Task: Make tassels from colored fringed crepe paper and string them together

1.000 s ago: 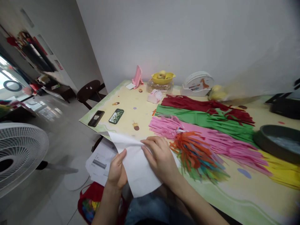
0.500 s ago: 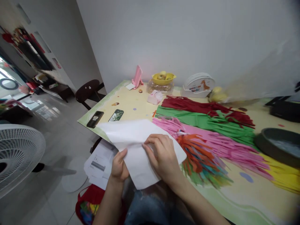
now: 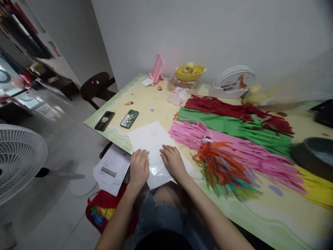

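A white sheet of paper (image 3: 151, 140) lies flat on the table's near corner, its near end hanging over the edge. My left hand (image 3: 139, 167) rests palm down on the sheet's near left part, fingers stretched out. My right hand (image 3: 172, 160) presses flat on the sheet just to the right of it, fingers spread. A bundle of orange, blue and green fringed paper strips (image 3: 221, 168) lies right of my right hand, apart from it.
Pink (image 3: 234, 149), green (image 3: 234, 128), dark red (image 3: 234, 109) and yellow (image 3: 317, 189) fringed sheets cover the table (image 3: 145, 104). Two phones (image 3: 129, 118) lie at its left edge. A fruit bowl (image 3: 190, 72), pink stand (image 3: 157, 69) and dark basin (image 3: 312, 154) stand further off. A fan (image 3: 18, 159) and papers (image 3: 111, 170) are on the floor.
The white sheet was held up and folded between both hands; it has been opened out and laid flat on the table, and both hands now press on it.
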`<state>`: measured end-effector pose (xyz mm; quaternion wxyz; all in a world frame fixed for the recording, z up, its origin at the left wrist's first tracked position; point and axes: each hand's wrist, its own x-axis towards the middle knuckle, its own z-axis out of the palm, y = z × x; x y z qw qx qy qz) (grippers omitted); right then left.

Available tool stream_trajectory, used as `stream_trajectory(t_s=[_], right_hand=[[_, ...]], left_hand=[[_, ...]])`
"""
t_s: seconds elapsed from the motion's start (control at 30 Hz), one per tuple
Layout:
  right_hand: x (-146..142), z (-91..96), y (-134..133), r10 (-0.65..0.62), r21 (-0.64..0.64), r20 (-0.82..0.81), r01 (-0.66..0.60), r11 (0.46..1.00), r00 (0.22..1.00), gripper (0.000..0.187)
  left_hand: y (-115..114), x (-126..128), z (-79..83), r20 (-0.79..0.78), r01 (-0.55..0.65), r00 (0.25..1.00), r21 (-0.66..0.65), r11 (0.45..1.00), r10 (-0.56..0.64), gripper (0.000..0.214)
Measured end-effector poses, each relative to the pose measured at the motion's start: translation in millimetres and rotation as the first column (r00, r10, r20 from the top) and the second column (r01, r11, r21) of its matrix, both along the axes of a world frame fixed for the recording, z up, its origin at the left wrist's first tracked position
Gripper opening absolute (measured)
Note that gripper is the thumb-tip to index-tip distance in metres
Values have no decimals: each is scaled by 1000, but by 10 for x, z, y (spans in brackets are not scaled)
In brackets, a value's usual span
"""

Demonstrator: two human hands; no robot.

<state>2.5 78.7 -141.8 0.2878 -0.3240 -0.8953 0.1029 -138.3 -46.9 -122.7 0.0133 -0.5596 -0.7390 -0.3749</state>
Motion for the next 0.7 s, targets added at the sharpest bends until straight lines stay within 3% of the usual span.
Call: stream_trajectory(t_s=[0.07,0.2,0.4,0.5,0.57,0.6,0.7], right_hand=[[5,-6,6,1,-10,-18,-1,1000,1000,20],[12,-27,19,-1,-22,-51,0,1000,999,22],[10,-28,19,-4,-37,-58,2,999,998,21],[17,-35,26,-3,-38,-47,1,999,999,22],[26,-38,53,5,-36,-37,-7,999,999,24],[30,-36,75,12,-34,-33,-13,999,999,26],[31,-11,152,34,-25,-32,-34,999,999,27]], left_hand=[[100,26,-17,-163,108,978,-143,984,-131,35],[184,66,-75,-240,66,962,-259,964,-130,40],[187,141,-54,-222,70,967,-243,967,-126,44],[171,79,-161,-128,110,983,-161,981,-131,42],[91,-128,-323,-6,38,999,-105,994,-39,34],[23,-287,-426,64,-63,996,-95,994,69,30],[-274,-864,-774,101,-399,904,-149,905,416,41]])
